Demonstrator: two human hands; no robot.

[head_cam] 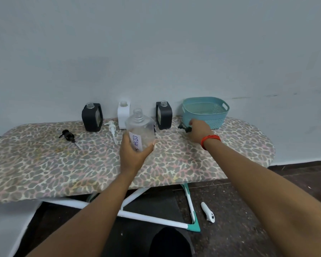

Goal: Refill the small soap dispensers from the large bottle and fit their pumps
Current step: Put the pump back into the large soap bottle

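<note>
My left hand [132,153] grips the large clear bottle [140,129], uncapped, with a handwritten "DISH" label, held above the board. My right hand [199,131] is closed on a black pump [183,127] lying on the board beside the teal basket. Three small dispensers stand open-necked along the wall: a black one [92,116] on the left, a white one [123,115] in the middle, a black one [163,115] on the right. A white pump [112,129] lies in front of the white dispenser. Another black pump [68,135] lies far left.
Everything rests on an ironing board with a leopard-print cover [63,164] against a pale wall. A teal plastic basket [205,112] stands at the back right. Below, the board's white and teal legs [190,206] and a small white object [208,212] are on the dark floor.
</note>
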